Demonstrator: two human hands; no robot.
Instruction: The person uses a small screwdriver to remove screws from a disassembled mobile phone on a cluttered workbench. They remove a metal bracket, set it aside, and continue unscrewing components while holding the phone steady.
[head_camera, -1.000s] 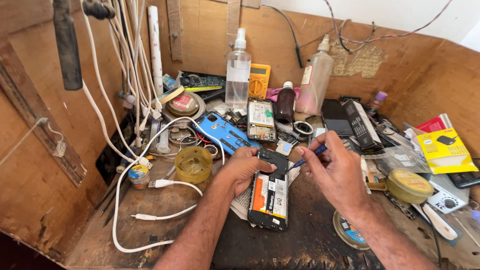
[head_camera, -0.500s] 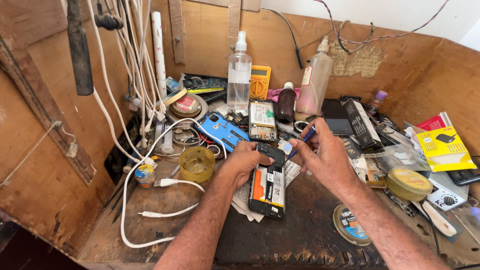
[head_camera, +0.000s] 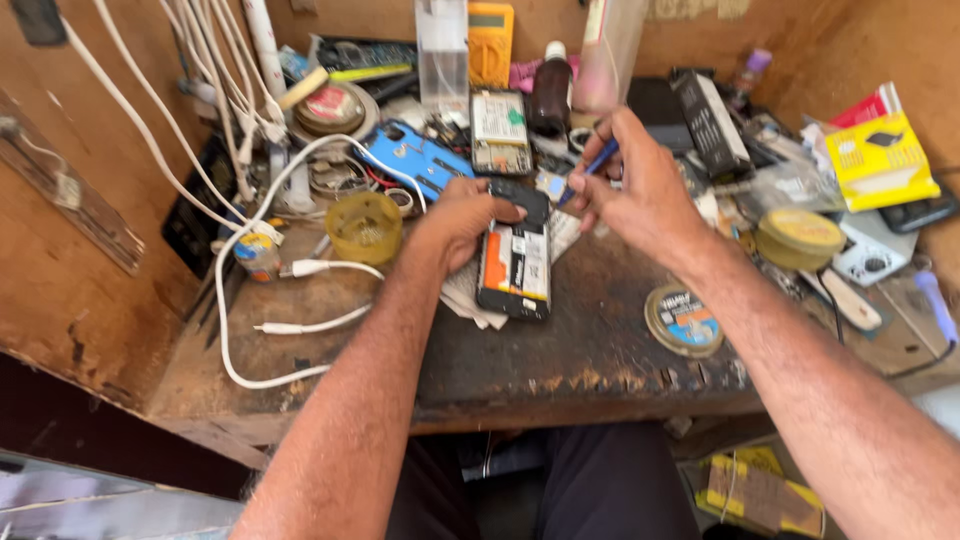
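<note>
1. One round tin (head_camera: 683, 320) lay nearest, below the right wrist.
2. One opened phone (head_camera: 515, 262) lay back-up on the bench (head_camera: 590, 360), between both hands.
3. The left hand (head_camera: 462, 218) pressed on the phone's upper left edge, fingers curled, thumb across its top.
4. The right hand (head_camera: 640, 185) was closed around one blue-handled tool (head_camera: 590, 168), tip just beside the phone's top.
5. One yellow cup (head_camera: 364, 227) stood left of the left hand.
6. Two further phone bodies (head_camera: 500, 132) lay beyond.

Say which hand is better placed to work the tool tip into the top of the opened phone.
Right. The right hand already pinches the blue-handled tool, tip near the opened phone. The left hand rests on the phone's top left corner, steadying it.
</note>
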